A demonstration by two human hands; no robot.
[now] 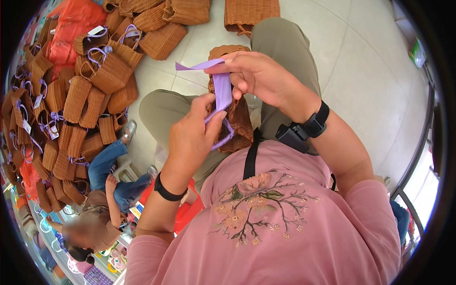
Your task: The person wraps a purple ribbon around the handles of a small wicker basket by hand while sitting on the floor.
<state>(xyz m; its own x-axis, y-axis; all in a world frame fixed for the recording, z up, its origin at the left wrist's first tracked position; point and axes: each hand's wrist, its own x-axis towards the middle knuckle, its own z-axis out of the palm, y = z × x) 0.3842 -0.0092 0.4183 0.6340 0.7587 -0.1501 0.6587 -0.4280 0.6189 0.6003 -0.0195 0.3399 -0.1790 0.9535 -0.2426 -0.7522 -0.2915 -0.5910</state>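
Observation:
A brown woven basket bag point(242, 124) lies between the person's knees, with a handle wrapped in purple ribbon point(228, 137). At the handle, my left hand point(190, 130) pinches the lower part of a flat purple ribbon point(223, 91) between thumb and fingers. The ribbon rises from there to my right hand point(262, 76), whose fingers hold it above the bag. Its loose end sticks out to the left past the right fingertips. Part of the bag is hidden under both hands.
Many woven bags point(112, 73), some with purple-wrapped handles and tags, are heaped at the left beside red plastic bags point(67, 39). Another woven bag point(251, 12) lies on the tiled floor point(356, 71) ahead. A person in jeans point(103, 171) is at the lower left.

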